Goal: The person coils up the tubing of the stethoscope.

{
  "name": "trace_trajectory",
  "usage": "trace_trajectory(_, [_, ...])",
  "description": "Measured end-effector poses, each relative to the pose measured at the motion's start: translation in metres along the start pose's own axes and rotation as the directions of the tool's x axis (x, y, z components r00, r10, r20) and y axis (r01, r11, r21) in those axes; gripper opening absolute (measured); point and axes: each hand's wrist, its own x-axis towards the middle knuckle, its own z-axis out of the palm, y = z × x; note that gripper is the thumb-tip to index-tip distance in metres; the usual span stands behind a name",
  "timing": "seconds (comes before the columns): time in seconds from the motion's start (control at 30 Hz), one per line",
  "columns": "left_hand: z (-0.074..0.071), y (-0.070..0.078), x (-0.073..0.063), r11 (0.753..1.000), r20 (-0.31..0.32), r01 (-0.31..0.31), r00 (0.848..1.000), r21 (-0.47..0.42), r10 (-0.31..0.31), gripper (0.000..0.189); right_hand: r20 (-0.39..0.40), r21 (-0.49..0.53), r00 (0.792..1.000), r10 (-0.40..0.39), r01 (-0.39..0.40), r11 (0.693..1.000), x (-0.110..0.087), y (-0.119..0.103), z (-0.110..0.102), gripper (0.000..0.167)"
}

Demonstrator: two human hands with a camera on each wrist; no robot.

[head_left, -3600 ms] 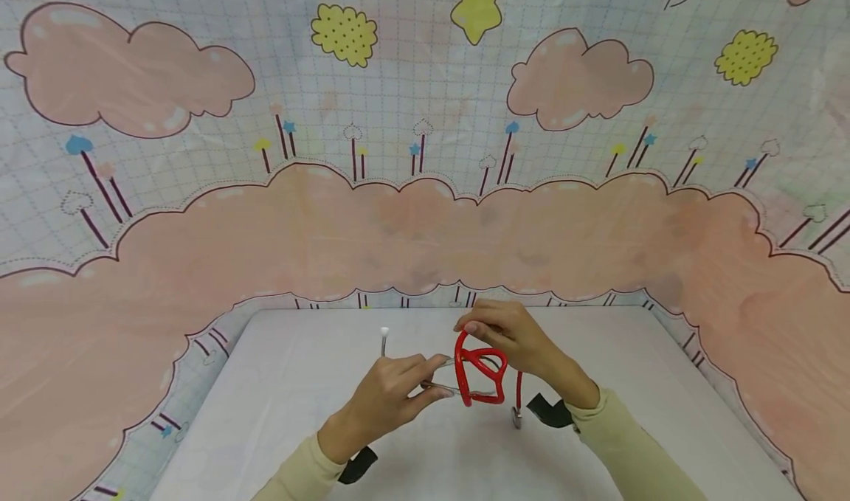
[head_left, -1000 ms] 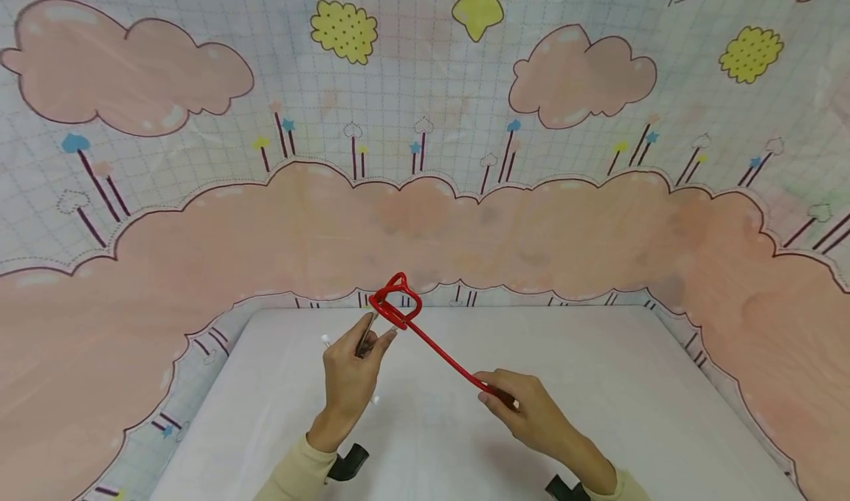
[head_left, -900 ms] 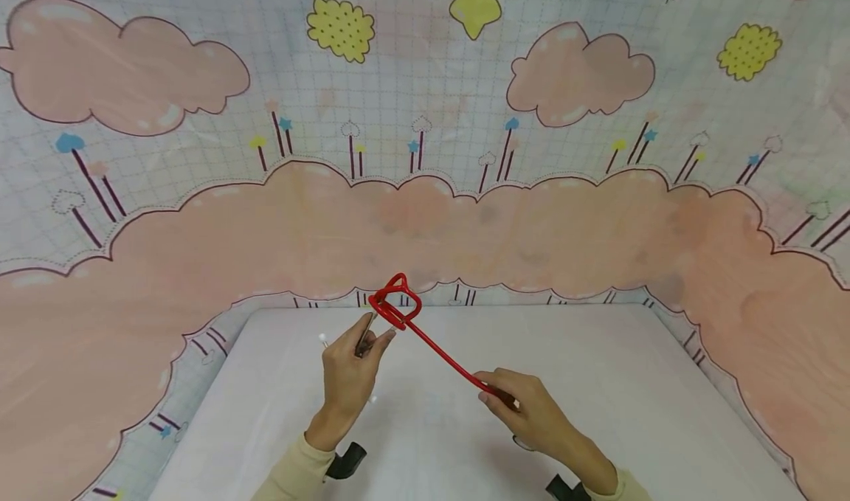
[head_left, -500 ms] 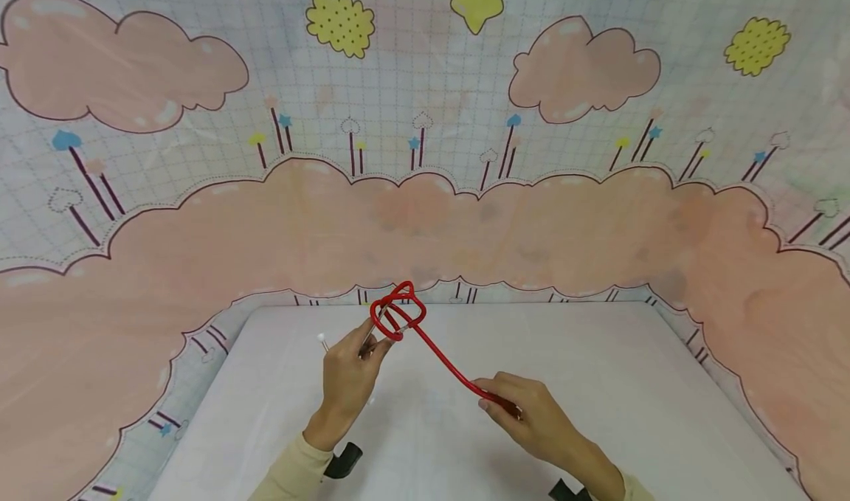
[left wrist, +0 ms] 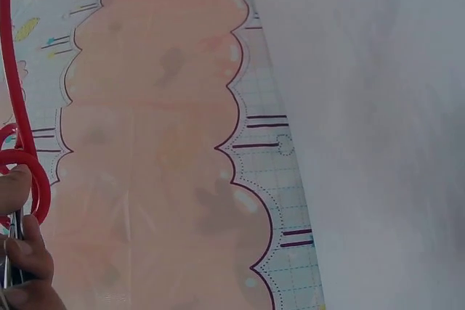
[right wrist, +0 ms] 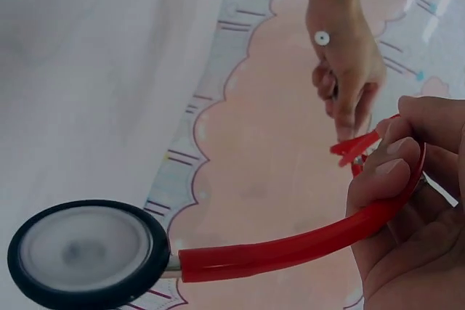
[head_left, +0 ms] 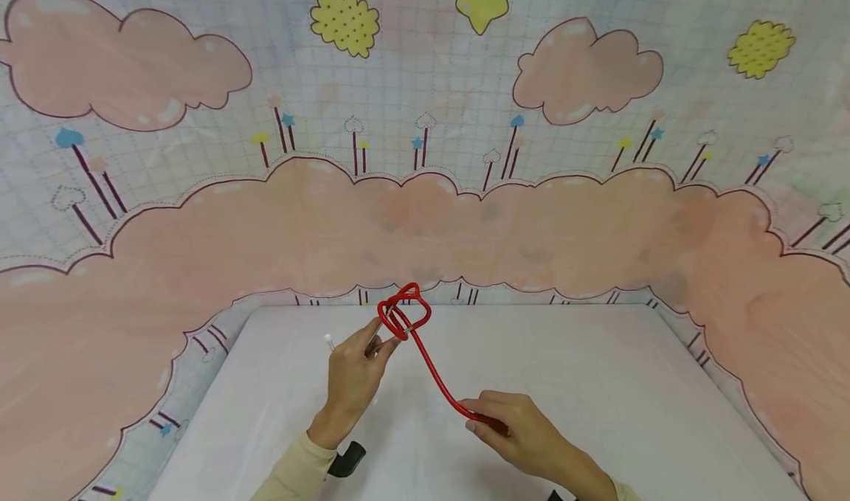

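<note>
A stethoscope with red tubing is held up in the air between both hands. My left hand grips its metal ear tubes, and a white eartip pokes out beside that hand. Above the left fingertips, the red tubing is looped round the metal tubes. From those loops it runs down to my right hand, whose fingers and thumb hold it near the other end. In the right wrist view the round chest piece, dark-rimmed with a pale disc, sticks out past the right hand.
Below the hands lies a white tabletop. A cloth backdrop with printed clouds and stars hangs behind it and spreads around its sides. A black wrist-camera piece sits below the left wrist.
Earlier my right hand held the loops by the left hand while the chest piece hung down. Since then it has shifted to the tubing's far end, and lately moved slightly down and left, slackening the tube.
</note>
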Motion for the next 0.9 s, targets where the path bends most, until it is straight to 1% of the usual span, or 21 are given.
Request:
trace_trajectory(0.1, [0.002, 0.0, 0.0, 0.999, 0.048, 0.014, 0.999, 0.03, -0.015, 0.046, -0.021, -0.009, 1.0, -0.004, 0.004, 1.0, 0.001, -0.002, -0.001, 0.018])
trace_trajectory(0.17, [0.003, 0.001, -0.001, 0.998, 0.093, 0.012, 0.995, 0.057, -0.017, 0.045, -0.03, -0.017, 0.999, -0.012, 0.011, 1.0, 0.002, -0.002, -0.003, 0.017])
trace_trajectory(0.27, [0.004, 0.002, -0.002, 0.996, 0.166, -0.013, 0.986, 0.084, -0.001, 0.043, -0.05, -0.04, 0.998, -0.029, 0.027, 0.999, 0.003, -0.003, -0.005, 0.017])
trace_trajectory(0.33, [0.005, 0.003, -0.003, 0.996, 0.205, -0.036, 0.979, 0.086, 0.017, 0.043, -0.073, -0.059, 0.996, -0.044, 0.039, 0.997, 0.003, -0.003, -0.008, 0.016])
trace_trajectory(0.47, [0.005, 0.004, -0.006, 0.993, 0.253, -0.07, 0.966, 0.093, 0.044, 0.045, -0.116, -0.087, 0.989, -0.087, 0.077, 0.993, 0.004, -0.001, -0.012, 0.019])
trace_trajectory(0.63, [0.005, 0.006, -0.009, 0.991, 0.303, -0.097, 0.951, 0.093, 0.064, 0.045, -0.136, -0.109, 0.981, -0.139, 0.125, 0.986, 0.006, 0.001, -0.017, 0.023])
trace_trajectory(0.7, [0.005, 0.007, -0.011, 0.987, 0.326, -0.135, 0.94, 0.082, 0.102, 0.044, -0.143, -0.117, 0.98, -0.135, 0.119, 0.986, 0.007, 0.001, -0.02, 0.023])
trace_trajectory(0.73, [0.005, 0.007, -0.012, 0.985, 0.342, -0.155, 0.932, 0.073, 0.122, 0.044, -0.145, -0.123, 0.982, -0.121, 0.104, 0.987, 0.008, 0.0, -0.021, 0.024])
trace_trajectory(0.87, [0.005, 0.008, -0.015, 0.969, 0.387, -0.245, 0.897, 0.035, 0.212, 0.043, -0.155, -0.147, 0.981, -0.113, 0.09, 0.985, 0.012, 0.0, -0.027, 0.024])
trace_trajectory(0.9, [0.005, 0.008, -0.016, 0.965, 0.396, -0.259, 0.89, 0.03, 0.227, 0.042, -0.156, -0.149, 0.982, -0.107, 0.084, 0.985, 0.013, 0.0, -0.028, 0.024])
